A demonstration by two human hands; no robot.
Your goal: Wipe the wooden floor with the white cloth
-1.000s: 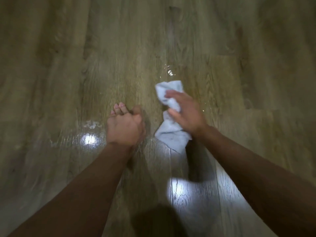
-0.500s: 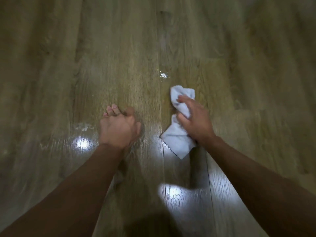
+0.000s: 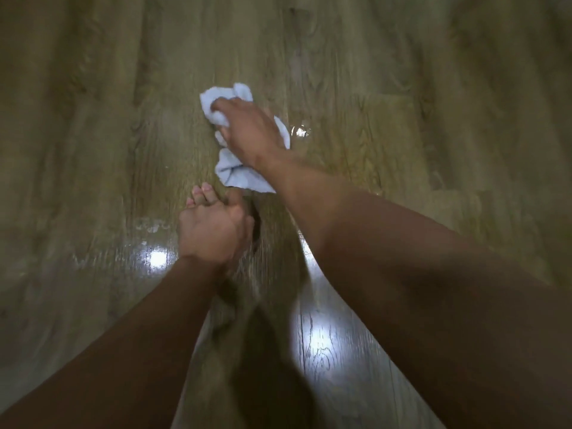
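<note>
White cloth (image 3: 238,178), crumpled into a loose bundle, lies on the wooden floor (image 3: 93,125) under the right hand (image 3: 249,128), which reaches forward to the middle of the view. That hand's fingers curl down into the fabric and grip it, pressing it to the boards. Folds of the white cloth bulge out past the fingertips on the far side, and a wider flap trails back under the wrist toward the person. The left hand (image 3: 210,230) rests on the floor nearer the person, just beside that trailing flap; whether they touch is unclear. It holds nothing, and 2 fingertips show past its knuckles. The 2 hands are near each other but apart. A small clear water drop (image 3: 299,131) sits on the boards just right of the cloth. 2 bright glare patches (image 3: 315,332) shine on the glossy floor beside the forearms.
</note>
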